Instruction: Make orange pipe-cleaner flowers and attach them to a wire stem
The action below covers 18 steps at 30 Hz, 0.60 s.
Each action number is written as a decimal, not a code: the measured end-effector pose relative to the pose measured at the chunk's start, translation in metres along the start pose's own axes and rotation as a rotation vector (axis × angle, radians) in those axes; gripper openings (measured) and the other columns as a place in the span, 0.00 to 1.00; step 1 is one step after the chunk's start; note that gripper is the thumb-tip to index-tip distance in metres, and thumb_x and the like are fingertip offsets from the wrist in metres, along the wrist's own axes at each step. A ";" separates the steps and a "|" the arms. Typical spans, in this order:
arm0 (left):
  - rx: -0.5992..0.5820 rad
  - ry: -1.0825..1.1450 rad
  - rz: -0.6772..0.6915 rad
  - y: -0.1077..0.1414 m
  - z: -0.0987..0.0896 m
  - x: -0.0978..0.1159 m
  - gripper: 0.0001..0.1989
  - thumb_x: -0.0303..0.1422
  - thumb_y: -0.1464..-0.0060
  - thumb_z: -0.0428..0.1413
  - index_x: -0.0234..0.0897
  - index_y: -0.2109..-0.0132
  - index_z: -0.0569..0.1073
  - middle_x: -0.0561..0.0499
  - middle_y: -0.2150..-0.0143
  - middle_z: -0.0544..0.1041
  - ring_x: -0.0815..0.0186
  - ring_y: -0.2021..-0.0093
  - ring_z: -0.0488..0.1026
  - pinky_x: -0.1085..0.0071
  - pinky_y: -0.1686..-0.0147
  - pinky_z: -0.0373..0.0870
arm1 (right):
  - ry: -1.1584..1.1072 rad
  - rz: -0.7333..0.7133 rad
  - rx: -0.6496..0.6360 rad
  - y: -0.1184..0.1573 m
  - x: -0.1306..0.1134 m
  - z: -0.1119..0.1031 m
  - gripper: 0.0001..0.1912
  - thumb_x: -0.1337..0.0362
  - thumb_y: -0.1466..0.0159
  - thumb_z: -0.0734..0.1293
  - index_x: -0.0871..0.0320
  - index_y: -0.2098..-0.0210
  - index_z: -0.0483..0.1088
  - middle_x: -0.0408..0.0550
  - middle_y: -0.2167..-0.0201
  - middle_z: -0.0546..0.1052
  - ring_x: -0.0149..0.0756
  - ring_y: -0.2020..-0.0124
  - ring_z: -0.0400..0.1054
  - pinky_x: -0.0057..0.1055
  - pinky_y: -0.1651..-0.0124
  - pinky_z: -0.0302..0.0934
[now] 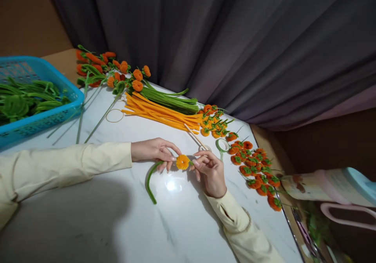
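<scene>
A small yellow-orange pipe-cleaner pumpkin [182,162] is held up over the white table between my two hands. My left hand [157,151] is closed, its fingertips at the pumpkin's left edge. From beneath those fingers a green pipe cleaner [150,182] curves down toward the table; where it joins the pumpkin is hidden. On the other side, my right hand [212,173] pinches a short green end [190,162] beside the pumpkin. Just beyond the right hand lie a thin pale stick [195,135] and a roll of green tape [222,145].
Bundles of orange pipe cleaners [164,112] and green pipe cleaners [172,98] lie behind my hands. Several finished pumpkins [255,163] line the right edge. A blue basket [76,98] stands left, orange flowers [137,75] at the back, a tumbler [329,186] right.
</scene>
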<state>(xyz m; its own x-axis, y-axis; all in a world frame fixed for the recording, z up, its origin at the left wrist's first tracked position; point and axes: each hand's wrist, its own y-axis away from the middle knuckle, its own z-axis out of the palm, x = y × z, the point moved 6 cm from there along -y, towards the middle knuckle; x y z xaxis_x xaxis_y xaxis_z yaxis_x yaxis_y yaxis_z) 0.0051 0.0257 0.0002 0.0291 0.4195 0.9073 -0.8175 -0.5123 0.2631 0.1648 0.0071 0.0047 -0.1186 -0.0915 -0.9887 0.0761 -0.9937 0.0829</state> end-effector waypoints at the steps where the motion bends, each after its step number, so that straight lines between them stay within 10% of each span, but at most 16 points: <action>1: -0.011 0.002 -0.012 0.000 0.002 0.000 0.22 0.41 0.51 0.60 0.31 0.53 0.67 0.49 0.74 0.76 0.69 0.78 0.71 0.74 0.76 0.63 | 0.005 0.007 -0.020 0.000 0.000 0.003 0.13 0.64 0.50 0.73 0.61 0.69 0.68 0.42 0.83 0.73 0.25 0.90 0.58 0.22 0.88 0.52; 13: 0.018 -0.253 -0.018 0.006 0.019 0.002 0.16 0.39 0.50 0.58 0.32 0.59 0.69 0.55 0.75 0.71 0.73 0.78 0.66 0.75 0.75 0.63 | -0.157 0.547 -0.529 0.019 0.011 0.034 0.18 0.56 0.43 0.70 0.60 0.65 0.59 0.51 0.73 0.77 0.34 0.75 0.73 0.24 0.75 0.66; 18: 0.013 -0.369 -0.004 0.015 0.028 0.009 0.16 0.40 0.48 0.56 0.31 0.58 0.69 0.54 0.75 0.72 0.76 0.81 0.59 0.78 0.82 0.55 | -0.203 0.567 -0.551 0.030 0.011 0.031 0.20 0.63 0.50 0.75 0.61 0.65 0.61 0.46 0.76 0.78 0.27 0.82 0.69 0.20 0.78 0.62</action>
<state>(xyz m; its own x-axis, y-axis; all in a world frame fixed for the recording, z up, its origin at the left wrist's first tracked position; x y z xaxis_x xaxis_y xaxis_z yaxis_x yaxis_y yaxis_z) 0.0094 0.0009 0.0211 0.2396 0.1242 0.9629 -0.8100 -0.5213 0.2688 0.1349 -0.0256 0.0003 -0.0888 -0.6331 -0.7690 0.6482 -0.6229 0.4380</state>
